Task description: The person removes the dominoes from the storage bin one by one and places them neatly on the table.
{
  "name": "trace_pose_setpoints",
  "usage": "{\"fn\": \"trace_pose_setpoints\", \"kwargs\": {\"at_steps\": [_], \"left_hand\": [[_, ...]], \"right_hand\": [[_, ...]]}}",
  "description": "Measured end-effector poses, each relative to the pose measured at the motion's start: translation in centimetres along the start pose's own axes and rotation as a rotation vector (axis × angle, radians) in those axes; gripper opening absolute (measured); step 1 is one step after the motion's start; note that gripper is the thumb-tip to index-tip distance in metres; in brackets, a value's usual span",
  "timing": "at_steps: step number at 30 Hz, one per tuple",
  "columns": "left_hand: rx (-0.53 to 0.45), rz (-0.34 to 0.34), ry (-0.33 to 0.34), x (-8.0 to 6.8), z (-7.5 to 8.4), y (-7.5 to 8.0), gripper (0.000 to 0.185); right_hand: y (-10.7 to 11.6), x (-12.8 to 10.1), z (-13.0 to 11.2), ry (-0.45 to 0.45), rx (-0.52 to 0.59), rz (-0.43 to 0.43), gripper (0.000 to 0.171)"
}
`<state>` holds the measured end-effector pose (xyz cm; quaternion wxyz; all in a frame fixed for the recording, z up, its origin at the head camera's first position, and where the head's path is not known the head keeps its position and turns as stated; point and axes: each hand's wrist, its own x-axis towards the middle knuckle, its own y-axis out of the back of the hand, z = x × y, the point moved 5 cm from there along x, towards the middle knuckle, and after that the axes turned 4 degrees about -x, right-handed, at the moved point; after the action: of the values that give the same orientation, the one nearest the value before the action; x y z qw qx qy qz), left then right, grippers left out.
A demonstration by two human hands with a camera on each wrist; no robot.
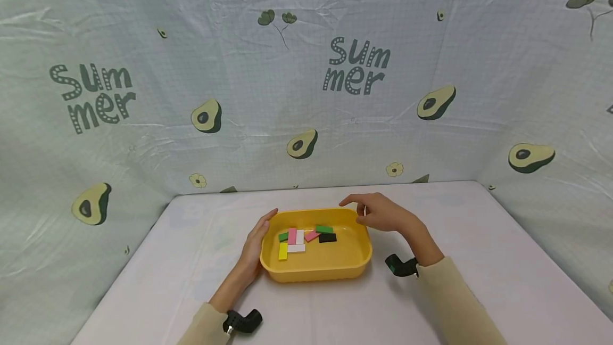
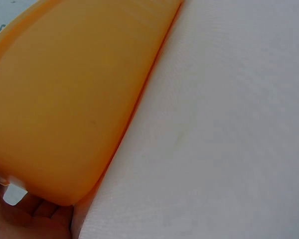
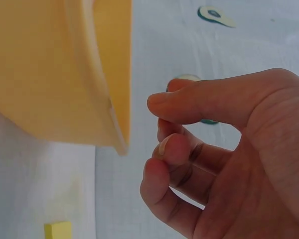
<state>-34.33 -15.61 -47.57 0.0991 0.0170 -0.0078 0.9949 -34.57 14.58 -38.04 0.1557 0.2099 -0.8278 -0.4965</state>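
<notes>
Yellow tray (image 1: 317,268) sits mid-worktop (image 1: 479,238), coloured blocks (image 1: 306,238) inside; left hand (image 1: 254,246) flat against its left wall, grip released; right hand (image 1: 380,213) hovers at far-right rim, loosely curled, empty; steady both sides evenly.

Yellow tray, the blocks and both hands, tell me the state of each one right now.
Yellow tray: upright on the white table, holding blocks.
Colored blocks: lying flat inside the tray.
Left hand: fingers straight against the tray's left side.
Right hand: empty, loosely curled by the tray's right rim.
</notes>
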Motion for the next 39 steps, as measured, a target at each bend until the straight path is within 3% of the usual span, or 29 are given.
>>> {"fn": "trace_pose_setpoints", "kwargs": {"at_steps": [9, 23, 39], "left_hand": [[0.003, -0.012, -0.006, 0.0, 0.1, -0.1, 0.053], [-0.001, -0.01, -0.008, -0.1, 0.1, -0.1, 0.053], [-0.01, -0.02, -0.004, -0.2, 0.2, -0.1, 0.051]], "right_hand": [[-2.0, 1.2, -1.9, -0.002, -0.015, -0.033, 0.036], [-5.8, 2.7, -5.2, 0.106, -0.048, -0.08, 0.035], [-9.6, 3.1, -5.3, 0.084, -0.107, -0.166, 0.027]]}}
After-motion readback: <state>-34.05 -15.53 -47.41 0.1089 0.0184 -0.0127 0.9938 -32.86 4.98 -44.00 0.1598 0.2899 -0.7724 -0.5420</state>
